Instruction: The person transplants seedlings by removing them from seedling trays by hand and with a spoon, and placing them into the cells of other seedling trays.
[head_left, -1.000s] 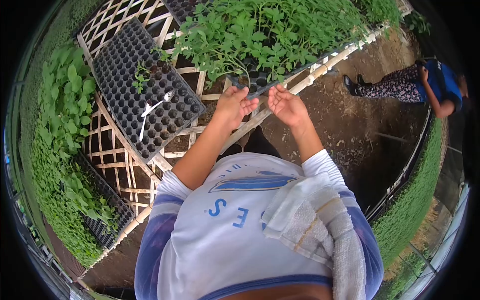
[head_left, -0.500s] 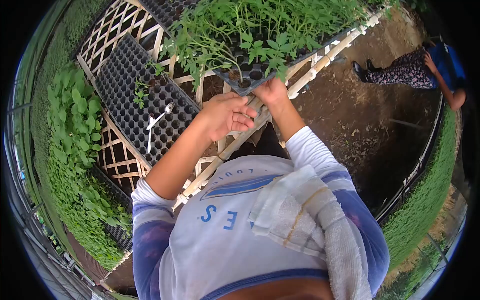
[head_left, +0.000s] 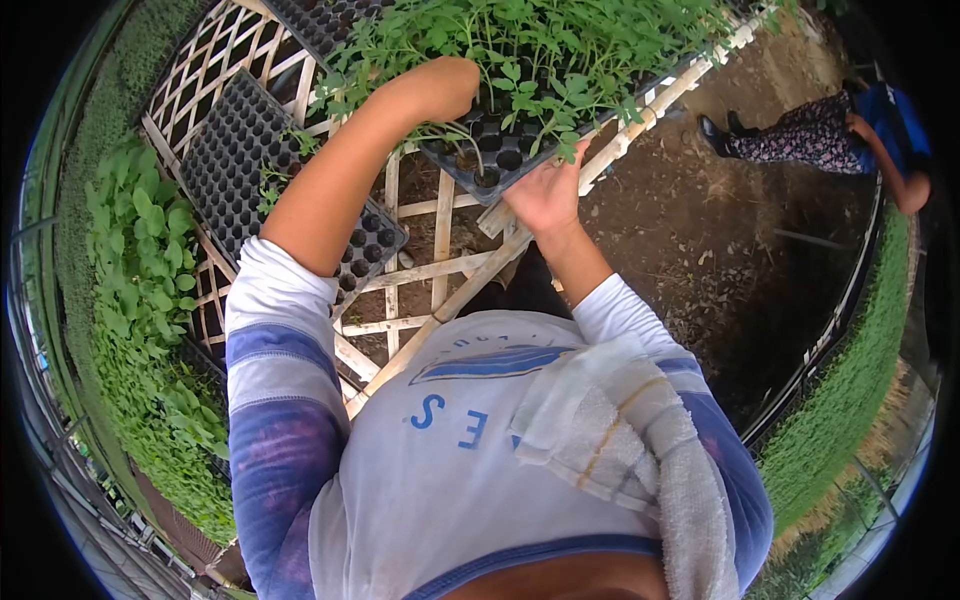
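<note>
A dark plastic seedling tray (head_left: 468,180) full of leafy green seedlings (head_left: 560,50) rests on the bamboo lattice, its near corner toward me. My right hand (head_left: 545,195) grips that corner from below, palm up, thumb at the outer edge and fingers hidden underneath. Over the tray's left side, my left hand (head_left: 445,90) is bent down among the stems with its fingers curled in. What those fingers hold, if anything, is out of sight. A few cells at the near corner are bare, and one thin stem leans there.
Left of my forearm lies another cell tray (head_left: 235,140) with a couple of small seedlings on it. Broad-leaved plants (head_left: 145,230) grow at far left. The bamboo lattice (head_left: 440,240) carries the trays. At right, a person (head_left: 820,140) stands on the dirt path (head_left: 690,240).
My left hand has moved from beside the tray corner up and over into the seedlings. My left forearm now covers the white spoon-like tool on the other tray. My right hand stays at the corner.
</note>
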